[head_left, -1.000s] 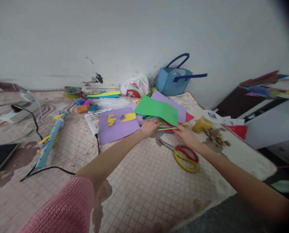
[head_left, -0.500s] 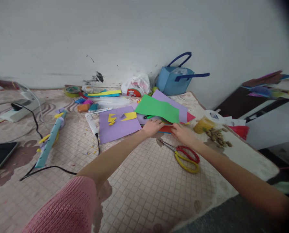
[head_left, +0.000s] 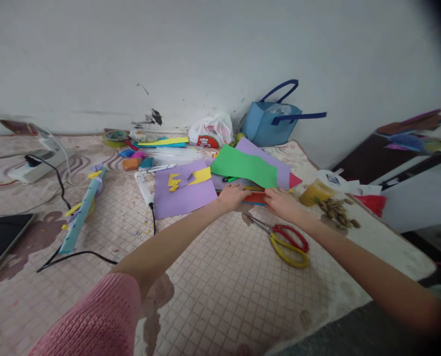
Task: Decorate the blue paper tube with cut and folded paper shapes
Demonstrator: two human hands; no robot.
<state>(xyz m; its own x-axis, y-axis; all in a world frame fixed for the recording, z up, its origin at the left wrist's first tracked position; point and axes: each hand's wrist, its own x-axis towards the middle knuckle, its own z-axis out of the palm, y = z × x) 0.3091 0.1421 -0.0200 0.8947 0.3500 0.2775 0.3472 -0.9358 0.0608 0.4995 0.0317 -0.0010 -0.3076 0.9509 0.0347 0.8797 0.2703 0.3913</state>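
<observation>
Sitting at either end of some orange paper point(head_left: 255, 198) in the head cam, the left hand point(head_left: 232, 197) and right hand point(head_left: 283, 202) have their fingers curled, with a gap between them, but honestly can't tell if either's actually pinching it. It's just in front of the green sheet point(head_left: 244, 165), with scissors point(head_left: 270, 231) lying close by on the table point(head_left: 213, 277).

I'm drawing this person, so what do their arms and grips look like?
The left arm has a pink, textured sleeve and a bare forearm. The right arm is bare where visible. The left grip and right grip wear no gloves.
</observation>
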